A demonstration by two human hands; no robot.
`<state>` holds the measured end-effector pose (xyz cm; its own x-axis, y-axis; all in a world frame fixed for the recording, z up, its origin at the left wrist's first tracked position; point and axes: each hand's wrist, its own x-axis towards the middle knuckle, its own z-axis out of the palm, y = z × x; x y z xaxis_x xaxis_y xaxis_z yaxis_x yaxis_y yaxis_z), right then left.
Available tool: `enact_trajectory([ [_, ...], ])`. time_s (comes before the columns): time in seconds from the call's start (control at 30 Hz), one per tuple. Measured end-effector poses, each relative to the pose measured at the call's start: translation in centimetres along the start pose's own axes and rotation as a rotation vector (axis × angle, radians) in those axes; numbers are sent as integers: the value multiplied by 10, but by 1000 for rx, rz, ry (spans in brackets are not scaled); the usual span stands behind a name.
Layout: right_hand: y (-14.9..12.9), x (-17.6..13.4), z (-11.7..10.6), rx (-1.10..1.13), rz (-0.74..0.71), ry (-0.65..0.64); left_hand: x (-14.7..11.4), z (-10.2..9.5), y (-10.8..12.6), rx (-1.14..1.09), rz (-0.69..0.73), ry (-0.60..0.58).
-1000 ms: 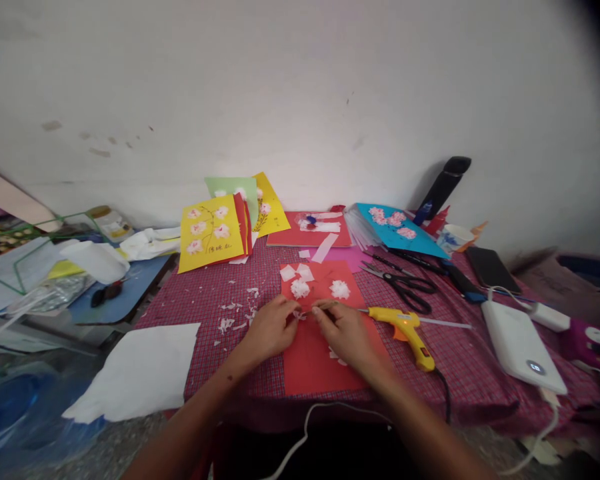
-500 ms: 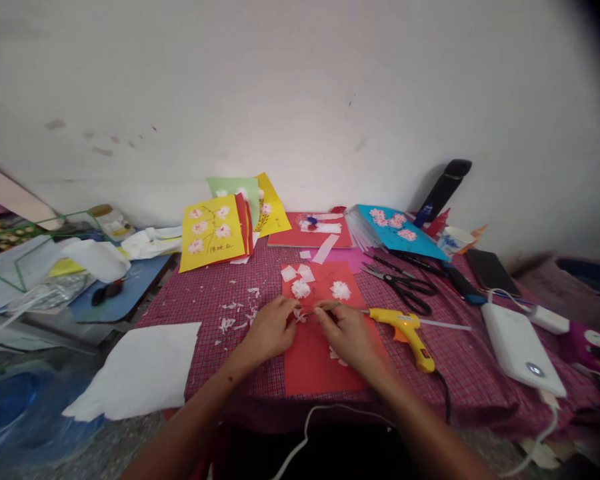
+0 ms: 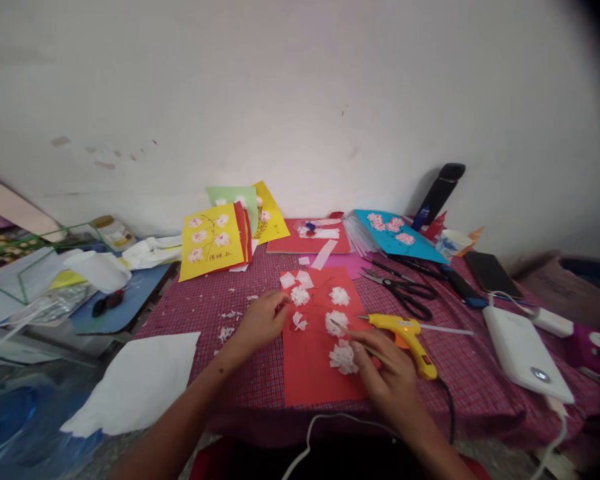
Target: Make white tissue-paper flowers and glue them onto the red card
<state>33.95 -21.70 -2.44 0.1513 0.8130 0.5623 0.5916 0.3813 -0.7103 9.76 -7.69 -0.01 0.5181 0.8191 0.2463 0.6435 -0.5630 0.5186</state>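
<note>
A red card (image 3: 307, 373) lies on the table, with several white paper flowers on it. My right hand (image 3: 387, 370) grips a thin pointed tool (image 3: 375, 348), which looks like tweezers. Its tip is over the middle right flower (image 3: 336, 320); the lower right flower (image 3: 343, 358) is just beside my fingers. My left hand (image 3: 263, 323) is at the card's left edge, its fingertips closed together near the upper left flower (image 3: 300, 295); whatever they hold is hidden. Below that flower sits a smaller cluster of white petals (image 3: 300, 323). A yellow glue gun (image 3: 400, 327) lies right of the card.
Black-handled scissors (image 3: 405, 290) and a white power bank (image 3: 525, 353) are on the right. Paper scraps (image 3: 226, 333) are strewn left of the card, near a white sheet (image 3: 135, 380). Yellow (image 3: 213, 240) and blue (image 3: 400, 233) flower cards stand at the back.
My hands have moved apart: the right went right and down with the tool, the left slightly left. The small petal cluster and right-hand flowers they covered now show.
</note>
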Motion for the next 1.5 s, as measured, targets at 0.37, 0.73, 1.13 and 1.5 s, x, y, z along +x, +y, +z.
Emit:
enact_trajectory([
  [0.37, 9, -9, -3, 10, -19, 60, 80, 1, -44, 263, -293, -53],
  [0.73, 12, -11, -1, 40, -9, 15, 75, 11, -32, 251, -343, -50],
  [1.13, 14, -13, -4, 72, 102, 160, 51, -3, -31, -169, -327, 120],
  [1.5, -45, 18, 20, 268, -18, -48, -10, 3, 21, -927, -351, 141],
])
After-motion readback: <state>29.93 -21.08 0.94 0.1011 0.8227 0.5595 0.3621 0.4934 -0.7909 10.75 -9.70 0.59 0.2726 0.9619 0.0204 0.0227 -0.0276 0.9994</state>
